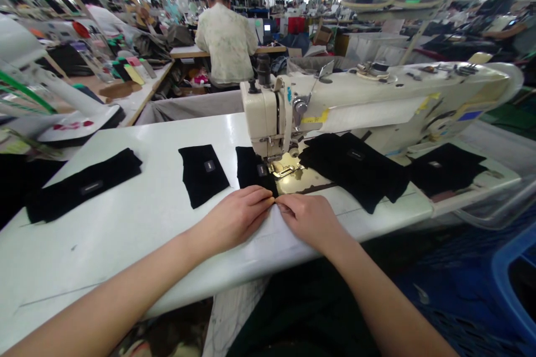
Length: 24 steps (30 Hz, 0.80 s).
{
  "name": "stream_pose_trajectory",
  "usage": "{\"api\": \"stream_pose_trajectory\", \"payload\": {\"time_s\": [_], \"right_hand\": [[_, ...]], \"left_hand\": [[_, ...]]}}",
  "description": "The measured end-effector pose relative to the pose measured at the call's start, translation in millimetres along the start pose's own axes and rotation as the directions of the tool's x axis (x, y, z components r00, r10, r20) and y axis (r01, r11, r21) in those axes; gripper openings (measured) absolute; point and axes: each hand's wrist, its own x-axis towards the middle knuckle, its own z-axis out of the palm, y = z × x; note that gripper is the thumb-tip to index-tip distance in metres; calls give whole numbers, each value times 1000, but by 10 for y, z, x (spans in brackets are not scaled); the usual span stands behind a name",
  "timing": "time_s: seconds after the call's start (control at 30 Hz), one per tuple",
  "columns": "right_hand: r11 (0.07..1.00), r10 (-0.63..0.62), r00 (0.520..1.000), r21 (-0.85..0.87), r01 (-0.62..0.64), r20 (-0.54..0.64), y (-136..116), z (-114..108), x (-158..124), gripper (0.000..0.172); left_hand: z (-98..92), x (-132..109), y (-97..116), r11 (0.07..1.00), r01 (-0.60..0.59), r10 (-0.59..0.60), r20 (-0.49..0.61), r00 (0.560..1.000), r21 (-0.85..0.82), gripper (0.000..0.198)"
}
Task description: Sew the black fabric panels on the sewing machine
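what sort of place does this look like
Probably a garment sewing workshop: there's a sewing machine up front, black cloth pieces on its white table, and a person at another workbench beyond.

The white worktop (104, 245) supports a sewing machine (377, 95). Lying left of the machine head (260, 114), in order: a long black fabric piece (111, 174), a labelled black panel (201, 178) and, adjacent to the head, a second black panel (248, 170). Lying right: a large black stack (364, 170), then a small black stack (448, 173).
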Motion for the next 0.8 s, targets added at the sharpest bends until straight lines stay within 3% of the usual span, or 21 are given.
{"api": "stream_pose_trajectory", "payload": {"time_s": [0.37, 0.8], "right_hand": [[999, 24, 1000, -49, -25, -8, -2, -29, 185, 31], [999, 20, 999, -41, -22, -40, -1, 3, 95, 30]], "left_hand": [[17, 90, -305, 1000, 21, -21, 13, 1000, -9, 31], [31, 217, -617, 997, 58, -59, 29, 998, 40, 33]]}}
